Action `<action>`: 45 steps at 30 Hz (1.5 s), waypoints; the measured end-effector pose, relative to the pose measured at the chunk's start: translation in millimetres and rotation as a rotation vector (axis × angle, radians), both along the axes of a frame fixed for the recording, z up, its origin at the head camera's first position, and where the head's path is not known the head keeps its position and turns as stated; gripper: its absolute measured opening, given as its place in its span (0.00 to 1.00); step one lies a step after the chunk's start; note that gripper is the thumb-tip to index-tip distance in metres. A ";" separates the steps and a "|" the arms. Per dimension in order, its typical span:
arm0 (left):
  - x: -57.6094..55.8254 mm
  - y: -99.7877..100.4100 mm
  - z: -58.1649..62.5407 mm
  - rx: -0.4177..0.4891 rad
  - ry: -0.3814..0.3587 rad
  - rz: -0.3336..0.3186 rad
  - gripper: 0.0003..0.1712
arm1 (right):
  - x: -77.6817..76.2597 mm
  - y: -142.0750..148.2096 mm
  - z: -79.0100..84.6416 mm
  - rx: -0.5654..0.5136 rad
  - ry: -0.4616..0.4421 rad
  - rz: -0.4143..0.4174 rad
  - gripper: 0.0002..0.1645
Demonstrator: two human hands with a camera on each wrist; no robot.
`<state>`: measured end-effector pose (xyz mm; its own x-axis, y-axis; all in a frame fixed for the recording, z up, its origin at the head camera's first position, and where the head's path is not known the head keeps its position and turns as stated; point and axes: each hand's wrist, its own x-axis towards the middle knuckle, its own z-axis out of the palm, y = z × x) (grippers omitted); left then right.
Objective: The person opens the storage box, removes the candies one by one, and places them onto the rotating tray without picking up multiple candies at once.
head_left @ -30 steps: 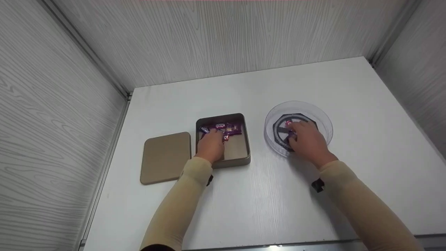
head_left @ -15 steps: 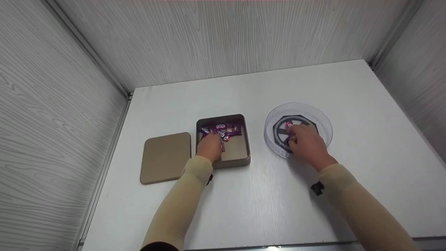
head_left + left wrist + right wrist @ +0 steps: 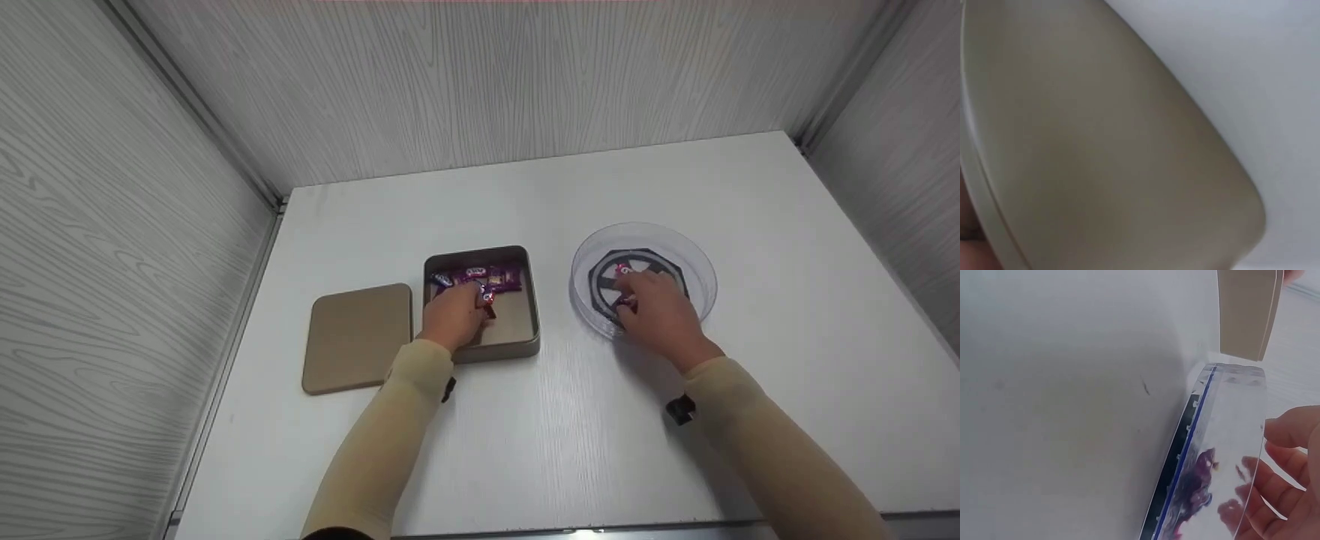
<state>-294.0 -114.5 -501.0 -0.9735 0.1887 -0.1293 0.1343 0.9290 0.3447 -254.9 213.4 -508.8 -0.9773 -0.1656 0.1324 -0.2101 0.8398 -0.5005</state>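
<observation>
A square bronze-coloured tin (image 3: 510, 319) holds several wrapped candies (image 3: 506, 278) in purple, blue and red. Inside it, my left hand (image 3: 452, 316) pinches a red and dark wrapped candy (image 3: 488, 308); its fingertips are partly hidden. My right hand (image 3: 658, 313) reaches over the near rim of a round clear plastic container (image 3: 701, 270), its fingers bent loosely downward. A red candy (image 3: 622, 268) lies beyond those fingers. In the right wrist view, purple wrapped candies (image 3: 1195, 486) show through the container wall, with the fingertips a little apart from them.
The tin's flat lid (image 3: 358, 337) lies on the white table (image 3: 570, 450), left of the tin. Pale wood-grain panels (image 3: 480, 82) close off the back and both sides. In the left wrist view the tin's outer wall (image 3: 1100, 135) fills most of the picture.
My left hand has shifted slightly within the tin, and a red and dark candy now shows at its fingertips, tilted to the right. My right hand has stayed almost still in the clear container.
</observation>
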 end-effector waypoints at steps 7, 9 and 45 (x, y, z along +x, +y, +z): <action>8.0 2.5 10.9 0.147 -0.022 0.031 0.08 | 1.2 -5.0 1.3 -0.020 0.060 0.026 0.19; 9.8 4.3 14.2 0.198 -0.039 0.046 0.09 | 2.4 -7.6 2.6 -0.026 0.068 0.037 0.18; 42.5 65.3 46.1 0.596 -0.096 -0.107 0.07 | 36.7 -73.9 21.5 -0.153 0.235 0.230 0.21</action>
